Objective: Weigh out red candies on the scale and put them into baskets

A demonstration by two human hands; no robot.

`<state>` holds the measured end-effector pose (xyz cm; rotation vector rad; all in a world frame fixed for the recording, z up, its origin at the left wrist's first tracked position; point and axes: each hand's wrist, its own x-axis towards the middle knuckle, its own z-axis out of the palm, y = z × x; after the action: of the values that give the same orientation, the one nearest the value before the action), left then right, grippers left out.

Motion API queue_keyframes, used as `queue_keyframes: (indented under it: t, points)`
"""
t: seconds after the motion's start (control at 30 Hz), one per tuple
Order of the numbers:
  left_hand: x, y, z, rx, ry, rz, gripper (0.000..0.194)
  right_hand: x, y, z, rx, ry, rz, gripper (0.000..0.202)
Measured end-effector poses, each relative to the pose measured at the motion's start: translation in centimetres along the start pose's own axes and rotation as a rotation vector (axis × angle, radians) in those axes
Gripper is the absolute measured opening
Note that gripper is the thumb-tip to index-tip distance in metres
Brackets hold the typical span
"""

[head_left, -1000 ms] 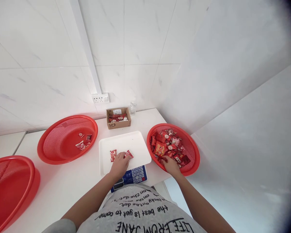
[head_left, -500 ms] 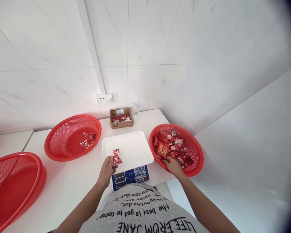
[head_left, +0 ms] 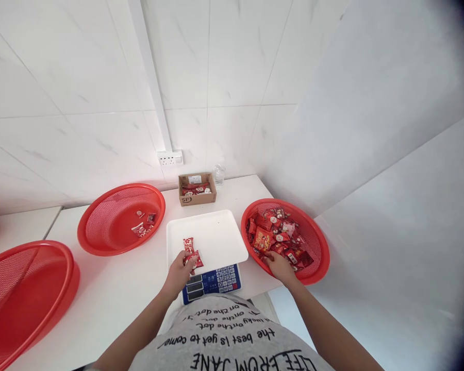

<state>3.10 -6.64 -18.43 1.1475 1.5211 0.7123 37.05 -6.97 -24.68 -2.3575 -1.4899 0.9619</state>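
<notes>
My left hand (head_left: pixel 180 269) is closed on small red-and-white candy packets (head_left: pixel 188 245) at the near left corner of the white weighing tray (head_left: pixel 220 234). Below the tray shows the blue keypad panel (head_left: pixel 212 283) of the scale. My right hand (head_left: pixel 280 267) reaches over the near rim of the right red basket (head_left: pixel 320 252). Its fingers are pinched together among the red candy packets (head_left: pixel 263 239) heaped there; what lies between the fingertips is hidden.
Farther left, a red basket (head_left: pixel 104 242) holds a few packets, and another large red basket (head_left: pixel 34 304) stands nearer. A cardboard box (head_left: pixel 198 198) of red packets and a clear plastic container (head_left: pixel 219 175) stand by the wall. A wall (head_left: pixel 394 206) rises on the right.
My left hand has shifted slightly nearer me over the tray corner, its fingers now covering more of the packets. The right hand stays at the packets in the basket. The view has shifted slightly.
</notes>
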Motion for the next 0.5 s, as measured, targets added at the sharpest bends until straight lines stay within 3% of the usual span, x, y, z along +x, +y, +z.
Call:
queue_keyframes:
  t: [0.1,0.27,0.37,0.5]
  points:
    - [0.3,-0.7,-0.1,0.225,0.033,0.069,0.029,0.1,0.2,0.2,-0.003,0.008,-0.009,0.035]
    - [0.9,-1.3,-0.8,0.621,-0.009,0.123,0.035,0.2,0.5,0.3,0.009,0.016,-0.033,0.034]
    - [1.2,-1.6,-1.1,0.708,0.004,0.187,0.035,0.2,0.4,0.2,-0.001,0.010,-0.030,0.034]
    - [1.6,-2.3,-1.1,0.818,0.127,0.347,0.034,0.1,0.3,0.2,-0.006,0.010,-0.020,0.035]
